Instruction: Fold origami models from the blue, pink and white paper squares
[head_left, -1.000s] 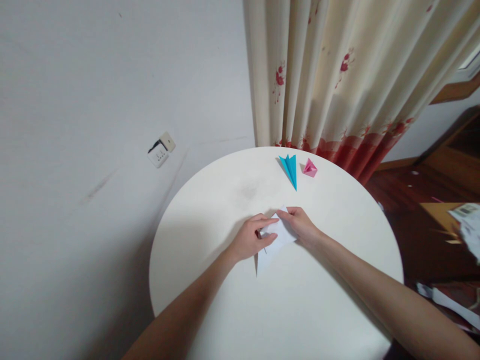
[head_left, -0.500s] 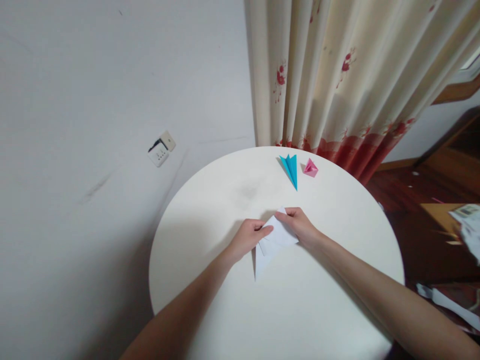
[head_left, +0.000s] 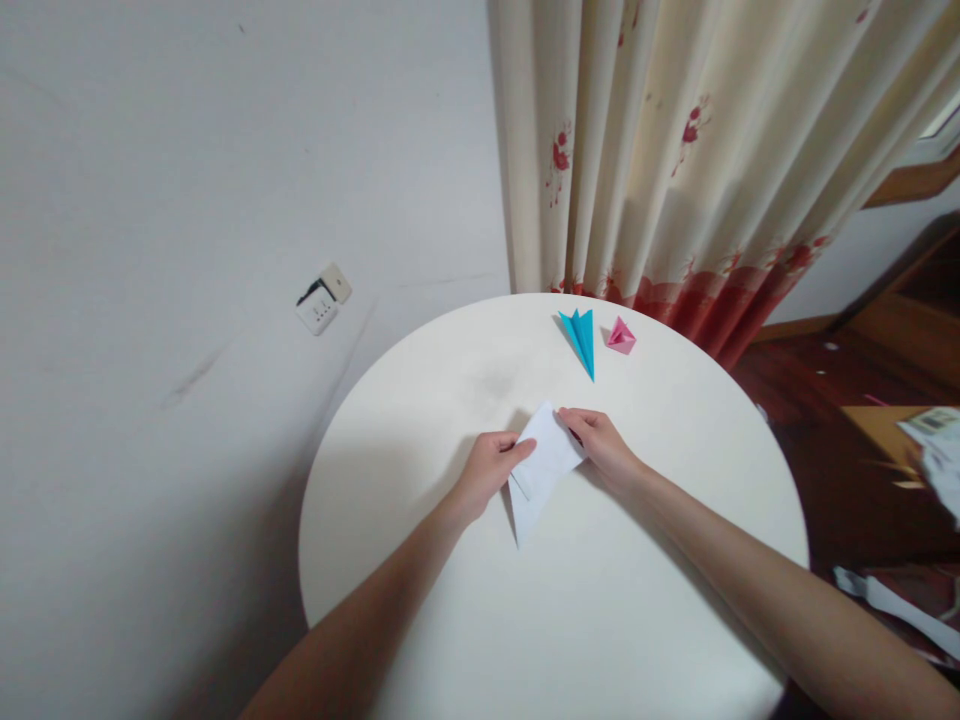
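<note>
Both hands, left hand and right hand, pinch 1 white paper (2 folded figures beyond).

Right-hand fingers seemingly tucked behind the white paper.

A blue folded paper figure and a smaller pink one are set near each other at the far edge of the round white table. A cream curtain with red flowers is hung behind. A wall socket, possibly with a plug in it, is seen low on the wall.
</note>
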